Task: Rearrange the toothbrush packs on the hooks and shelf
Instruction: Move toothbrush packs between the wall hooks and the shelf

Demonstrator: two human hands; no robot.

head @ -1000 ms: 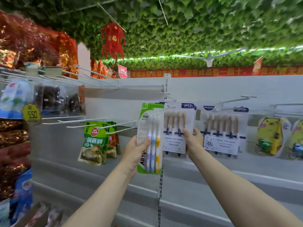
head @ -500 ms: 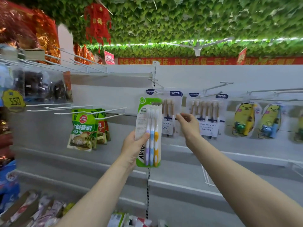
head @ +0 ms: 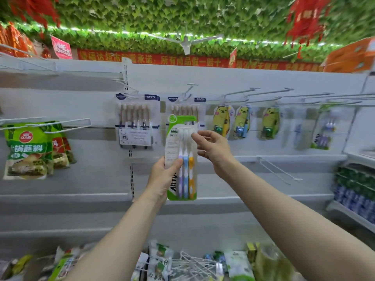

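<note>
Upright in front of the white back panel (head: 263, 78), the green toothbrush pack (head: 172, 138) is a white card with a green border and a clear blister over 3 brushes: purple, blue and orange handles side by side, white heads at the top. The left hand (head: 162, 179) grips its lower left edge, thumb laid across the front onto the purple handle and fingers behind the card. The right hand (head: 213, 149) is at the pack's upper right, one fingertip touching the blister beside the brush heads and the other fingers loosely curled (whether any of them closes round the card's edge cannot be told). Directly behind the pack hangs a 6PCS pack (head: 199, 102) of brown-handled brushes, and a second 6PCS pack (head: 136, 122) hangs just to its left. Yellow character packs (head: 221, 120) hang on wire hooks (head: 269, 92) to the right, and green sauce pouches (head: 26, 151) well to the left.

Half a second ago the right hand was on a hanging 6PCS pack; it has now come across to the green pack, which the left hand holds as before. The green pack then overlapped the left 6PCS pack and now covers the right one, and the view has swung right, bringing in more hooks.

Most of the right 6PCS pack is hidden by the green card, the card's lettering is partly under the left thumb, the far-right packs are blurred, and the goods on the bottom shelf are cut off by the frame
</note>
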